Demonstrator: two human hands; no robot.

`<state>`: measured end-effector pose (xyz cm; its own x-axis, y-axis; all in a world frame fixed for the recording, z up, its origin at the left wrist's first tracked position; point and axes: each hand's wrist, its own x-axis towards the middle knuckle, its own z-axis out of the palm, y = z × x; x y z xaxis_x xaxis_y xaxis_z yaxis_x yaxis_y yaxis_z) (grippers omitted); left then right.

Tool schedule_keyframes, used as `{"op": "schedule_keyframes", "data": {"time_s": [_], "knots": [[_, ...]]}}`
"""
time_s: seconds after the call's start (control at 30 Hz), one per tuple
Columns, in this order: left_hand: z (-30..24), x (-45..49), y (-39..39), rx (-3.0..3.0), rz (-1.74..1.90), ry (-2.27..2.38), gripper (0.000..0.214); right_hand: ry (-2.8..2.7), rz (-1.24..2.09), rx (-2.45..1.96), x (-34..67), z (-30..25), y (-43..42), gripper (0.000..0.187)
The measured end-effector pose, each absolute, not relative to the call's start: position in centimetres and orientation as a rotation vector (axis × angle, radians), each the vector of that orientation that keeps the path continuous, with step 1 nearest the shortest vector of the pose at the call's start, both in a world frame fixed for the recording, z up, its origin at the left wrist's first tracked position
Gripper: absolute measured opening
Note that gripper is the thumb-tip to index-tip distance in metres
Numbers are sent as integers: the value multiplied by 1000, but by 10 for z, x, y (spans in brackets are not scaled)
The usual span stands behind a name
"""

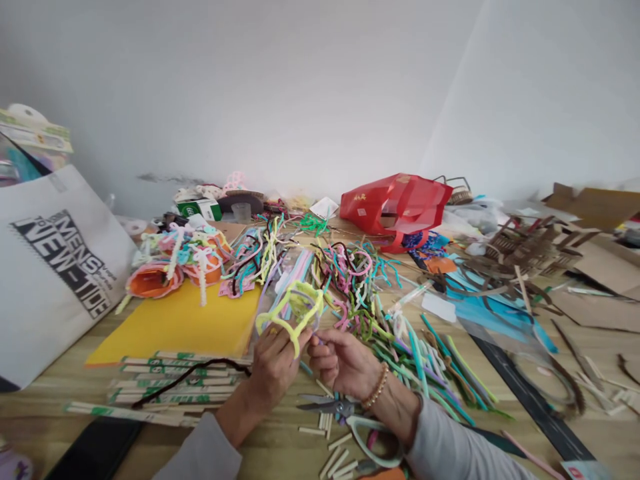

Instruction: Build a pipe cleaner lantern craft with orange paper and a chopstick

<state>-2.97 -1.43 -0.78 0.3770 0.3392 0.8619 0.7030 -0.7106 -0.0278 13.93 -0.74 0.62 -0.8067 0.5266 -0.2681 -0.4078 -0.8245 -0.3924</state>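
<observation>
A yellow pipe-cleaner frame (293, 308), a red plastic bag (395, 203), a white tote (55, 267) with black lettering.

Left hand (274, 368) just beside right hand (343, 364)

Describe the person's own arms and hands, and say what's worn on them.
The left hand and right hand are bare, without gloves. Both arms wear long grey sleeves that end above the wrists. The right wrist wears a bracelet of golden-brown beads.
</observation>
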Motion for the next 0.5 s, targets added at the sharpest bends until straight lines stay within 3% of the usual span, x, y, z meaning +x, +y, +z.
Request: {"op": "schedule_keyframes", "data": {"time_s": [0.27, 0.43, 0.5], "knots": [[-3, -26, -19, -2259, -1246, -898, 19, -1080, 1909, -873, 137, 3, -10, 15], [-3, -16, -21, -2339, -1462, -1086, 20, -2078, 468, -1060, 143, 8, -20, 19], [-3, -13, -22, -2394, -1546, -1215, 19, -2281, 61, -1003, 147, 9, -23, 20]]}}
